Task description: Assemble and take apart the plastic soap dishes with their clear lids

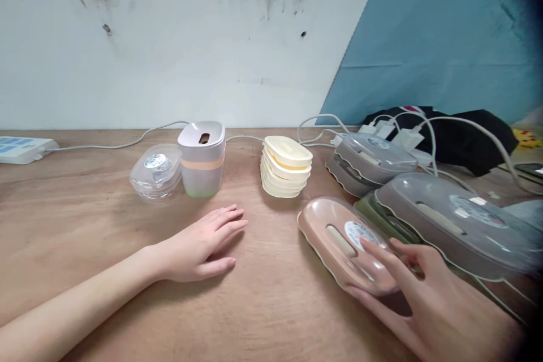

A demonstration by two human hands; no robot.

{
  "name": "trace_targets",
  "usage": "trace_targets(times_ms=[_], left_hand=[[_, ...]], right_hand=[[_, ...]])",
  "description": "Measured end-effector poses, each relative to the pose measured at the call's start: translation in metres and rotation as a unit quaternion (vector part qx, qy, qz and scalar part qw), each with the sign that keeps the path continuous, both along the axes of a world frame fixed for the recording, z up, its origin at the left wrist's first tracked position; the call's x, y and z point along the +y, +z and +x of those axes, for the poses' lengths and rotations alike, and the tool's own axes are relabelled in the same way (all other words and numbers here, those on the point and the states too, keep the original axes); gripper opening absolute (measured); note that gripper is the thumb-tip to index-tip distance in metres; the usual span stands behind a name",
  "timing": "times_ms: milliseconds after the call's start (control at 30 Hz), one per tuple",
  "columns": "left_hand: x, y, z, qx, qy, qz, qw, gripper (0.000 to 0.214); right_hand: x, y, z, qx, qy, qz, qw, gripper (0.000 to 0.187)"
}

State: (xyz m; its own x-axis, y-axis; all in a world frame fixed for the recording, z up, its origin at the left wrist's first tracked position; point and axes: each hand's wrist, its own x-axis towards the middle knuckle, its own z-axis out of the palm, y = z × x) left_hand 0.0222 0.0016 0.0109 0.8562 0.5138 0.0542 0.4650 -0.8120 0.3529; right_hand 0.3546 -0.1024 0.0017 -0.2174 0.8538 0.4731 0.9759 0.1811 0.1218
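My left hand [202, 244] lies flat on the wooden table [85, 226], fingers stretched out, holding nothing. My right hand [418, 288] grips a pink oval lidded case [339, 237], fingers over its clear lid and thumb under its near edge, tilting it up. A stack of similar grey-lidded cases [453, 218] leans right behind it. Ahead of my left hand stand a lilac square container [202, 158] with a peach band, and a pile of clear round lids [156, 172] to its left. A stack of cream oval lids [286, 167] sits mid-table.
More grey cases [369, 161] lie at the back right among white cables and chargers [403, 136]. A black cloth [462, 130] lies behind them. A white power strip [21, 149] sits at the far left by the wall. A blue sheet [445, 34] hangs right.
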Motion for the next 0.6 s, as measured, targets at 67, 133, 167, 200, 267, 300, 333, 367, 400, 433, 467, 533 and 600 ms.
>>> trace_targets(times_ms=[67,133,167,200,267,300,333,367,400,433,467,533,600], left_hand=[[0.0,0.0,0.0,0.007,0.001,0.006,1.0,0.053],[0.0,0.0,0.0,0.012,0.003,0.009,1.0,0.051],[0.0,0.001,0.0,0.014,0.003,0.009,1.0,0.049],[0.0,0.001,0.0,0.015,0.003,0.01,1.0,0.048],[0.0,0.0,0.0,0.011,0.002,0.009,1.0,0.048],[0.0,0.0,0.0,0.007,0.002,0.01,1.0,0.048],[0.0,-0.001,0.0,0.003,0.002,0.011,1.0,0.049],[0.0,-0.001,0.0,0.0,0.003,0.012,1.0,0.049],[0.0,-0.002,-0.001,-0.004,0.002,0.013,1.0,0.049],[0.0,-0.003,-0.001,-0.008,0.002,0.012,1.0,0.049],[0.0,-0.004,-0.001,-0.012,0.002,0.012,1.0,0.049],[0.0,-0.006,-0.002,-0.023,0.002,0.011,1.0,0.049],[0.0,-0.006,-0.002,-0.029,0.0,0.011,1.0,0.049]], right_hand=[[0.005,0.005,-0.006,-0.063,-0.039,0.015,0.997,0.043],[0.014,0.012,-0.015,-0.116,-0.057,0.012,0.991,0.046],[0.02,0.015,-0.019,-0.134,-0.063,0.006,0.989,0.046],[0.026,0.018,-0.023,-0.15,-0.072,0.001,0.986,0.046],[0.036,0.023,-0.029,-0.172,-0.096,0.003,0.98,0.046],[0.04,0.025,-0.031,-0.181,-0.103,0.002,0.978,0.046],[0.044,0.026,-0.033,-0.188,-0.107,-0.002,0.976,0.045],[0.048,0.027,-0.034,-0.192,-0.112,-0.004,0.975,0.045],[0.051,0.027,-0.034,-0.194,-0.116,-0.006,0.974,0.044],[0.054,0.027,-0.034,-0.197,-0.119,-0.006,0.973,0.044],[0.057,0.027,-0.034,-0.2,-0.123,-0.005,0.972,0.044],[0.063,0.026,-0.033,-0.209,-0.127,0.003,0.97,0.043],[0.07,0.025,-0.032,-0.213,-0.118,0.01,0.97,0.042]])
